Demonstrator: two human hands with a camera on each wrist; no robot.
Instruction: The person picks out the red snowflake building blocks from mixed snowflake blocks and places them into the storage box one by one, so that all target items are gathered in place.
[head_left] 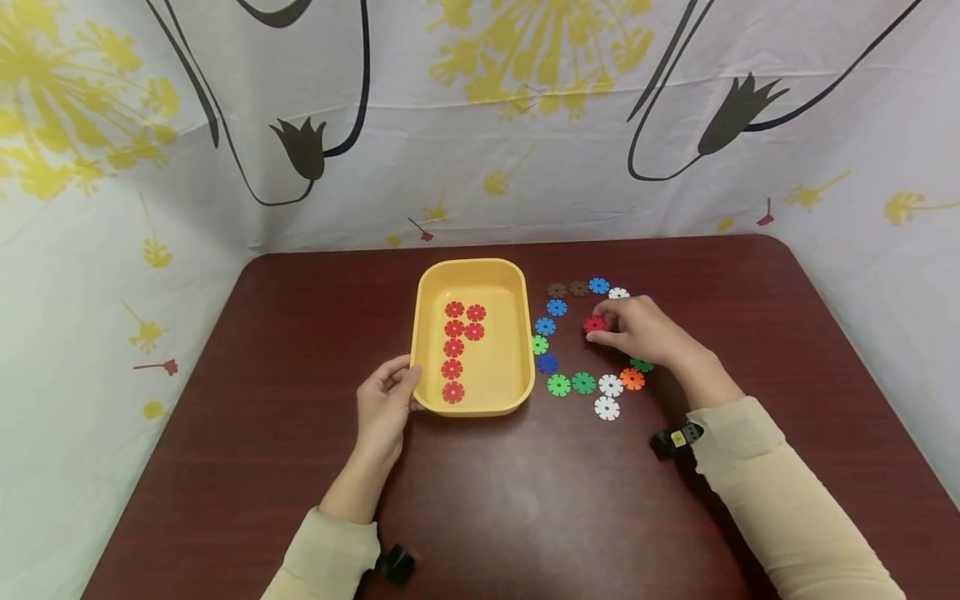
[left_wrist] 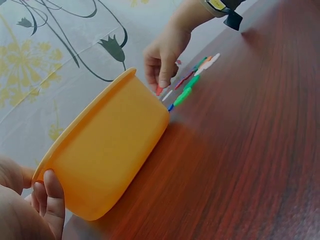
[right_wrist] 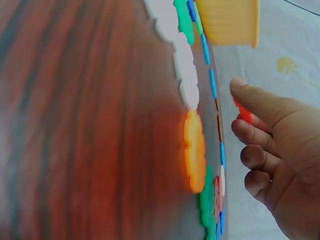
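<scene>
My left hand (head_left: 384, 410) grips the near-left rim of a yellow plastic tray (head_left: 501, 403), thumb over the edge and fingers against the outer wall. Several red snowflake-shaped plastic discs (head_left: 453, 348) lie inside the tray, in two columns toward its left side. To the right of the tray, my right hand (head_left: 643, 330) pinches another red snowflake disc (head_left: 594, 323) between thumb and fingers. In the right wrist view, that red disc (right_wrist: 244, 113) is partly hidden behind the thumb. The left wrist view shows the yellow tray's outer wall (left_wrist: 107, 145) from the side.
Discs in other colours lie loosely around the right hand: blue (head_left: 557, 307), brown (head_left: 578, 288), light green (head_left: 558, 385), white (head_left: 607, 408) and orange (head_left: 632, 379). Some are hidden by that hand. A patterned cloth (head_left: 480, 183) hangs behind the dark wooden table (head_left: 315, 333).
</scene>
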